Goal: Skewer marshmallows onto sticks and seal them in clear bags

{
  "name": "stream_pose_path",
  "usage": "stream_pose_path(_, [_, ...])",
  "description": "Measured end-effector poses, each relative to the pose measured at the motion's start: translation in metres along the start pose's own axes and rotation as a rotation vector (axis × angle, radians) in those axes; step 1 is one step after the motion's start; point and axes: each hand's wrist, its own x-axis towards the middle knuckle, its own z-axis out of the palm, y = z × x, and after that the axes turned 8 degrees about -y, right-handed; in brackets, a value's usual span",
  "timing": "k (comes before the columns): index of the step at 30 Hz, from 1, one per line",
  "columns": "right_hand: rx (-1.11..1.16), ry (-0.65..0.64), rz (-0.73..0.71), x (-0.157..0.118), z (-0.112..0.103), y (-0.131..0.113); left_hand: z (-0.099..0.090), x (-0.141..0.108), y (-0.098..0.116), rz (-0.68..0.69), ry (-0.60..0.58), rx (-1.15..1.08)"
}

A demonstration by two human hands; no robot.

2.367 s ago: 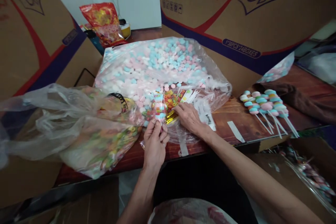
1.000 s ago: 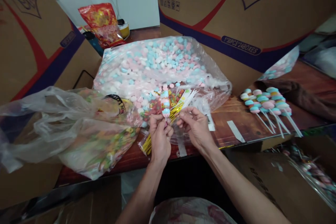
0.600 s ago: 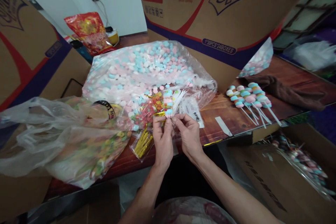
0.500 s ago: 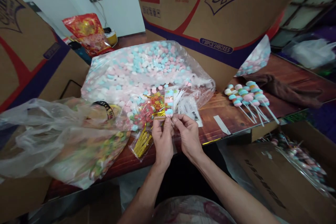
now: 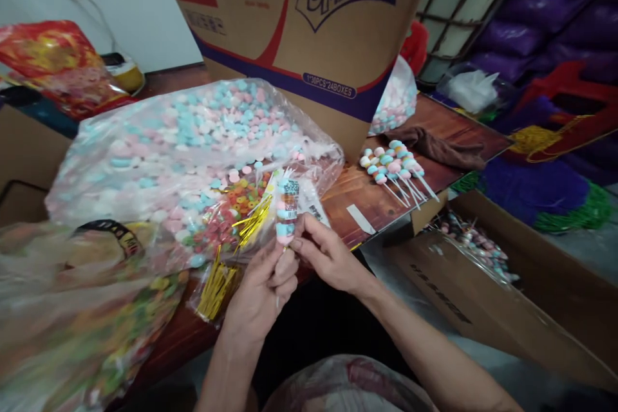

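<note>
My left hand (image 5: pixel 263 280) is closed round the stick of a marshmallow skewer (image 5: pixel 284 209), which stands upright in a clear printed wrapper with pink and blue marshmallows inside. At the wrapper's neck, a bit of gold twist tie (image 5: pixel 284 248) shows between my hands. My right hand (image 5: pixel 326 254) pinches there with thumb and fingers, mostly covering the tie. Just beyond lie loose gold twist ties (image 5: pixel 253 222), ring-shaped gummies (image 5: pixel 241 199) and a large clear bag of marshmallows (image 5: pixel 193 122). More gold ties sit in a small packet (image 5: pixel 217 290) left of my hands.
Several finished skewers (image 5: pixel 396 164) lie on the table at right, near a brown cloth (image 5: pixel 439 147) and a white strip (image 5: pixel 361 219). A tall carton (image 5: pixel 290 32) stands behind. An open box (image 5: pixel 434 296) holding more skewers is at lower right. A gummy bag (image 5: pixel 111 315) lies left.
My view has swung right. My left hand has shifted from pinching the wrapper's neck to wrapping round the stick below. The skewer has turned, showing printed text, and my right hand still pinches its neck.
</note>
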Motion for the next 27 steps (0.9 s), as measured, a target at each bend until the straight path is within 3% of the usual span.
stream_pose_path(4, [-0.448, 0.14, 0.01, -0.004, 0.006, 0.013, -0.001, 0.01, -0.021, 0.302, 0.211, 0.318])
stream_pose_path(7, [-0.487, 0.191, 0.094, -0.008, 0.011, 0.018, -0.005, 0.014, -0.033, 0.398, 0.206, 0.436])
stream_pose_path(10, [-0.351, 0.203, 0.173, -0.008, 0.006, 0.016, -0.007, 0.014, -0.035, 0.404, 0.159, 0.514])
stream_pose_path(12, [-0.11, 0.178, 0.243, -0.007, 0.0, 0.016, -0.008, 0.015, -0.033, 0.374, 0.156, 0.493])
stream_pose_path(15, [0.269, 0.122, 0.333, -0.008, -0.003, 0.02, -0.008, 0.019, -0.029, 0.205, 0.167, 0.258])
stream_pose_path(17, [0.32, 0.125, 0.303, -0.011, -0.003, 0.024, -0.007, 0.022, -0.026, 0.071, 0.153, 0.059])
stream_pose_path(21, [-0.158, 0.243, -0.019, -0.02, -0.002, 0.033, -0.005, 0.028, -0.018, -0.1, 0.145, -0.205])
stream_pose_path(24, [-0.567, 0.25, -0.278, -0.024, -0.004, 0.038, 0.0, 0.026, -0.012, -0.184, 0.184, -0.29])
stream_pose_path(27, [-0.853, 0.247, -0.342, -0.021, -0.007, 0.04, 0.005, 0.022, -0.007, -0.209, 0.191, -0.291])
